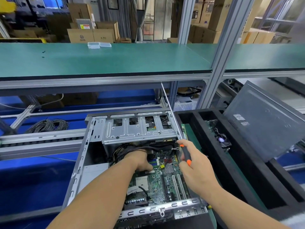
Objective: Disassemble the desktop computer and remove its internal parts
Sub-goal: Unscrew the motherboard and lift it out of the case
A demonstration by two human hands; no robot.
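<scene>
Head view: our left hand [141, 160] reaches among motherboard [162, 184] cables, grasp unclear; right hand [196, 169] grips screwdriver [185, 152].

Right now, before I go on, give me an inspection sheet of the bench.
Surface: blue bench with metal rails; green shelf above.
Job's things: open case with motherboard exposed; drive cage at its far end; black foam tray on the right holds a RAM stick and a fan; grey side panel leans over the tray.
Clutter: clear plastic boxes on the shelf.
Hands: left hand reaches inside the case onto the board; right hand grips a screwdriver, shaft pointing up and away.
Cables: black bundle inside the case; coiled wire on the bench left.
Surroundings: cardboard boxes stacked behind.
</scene>
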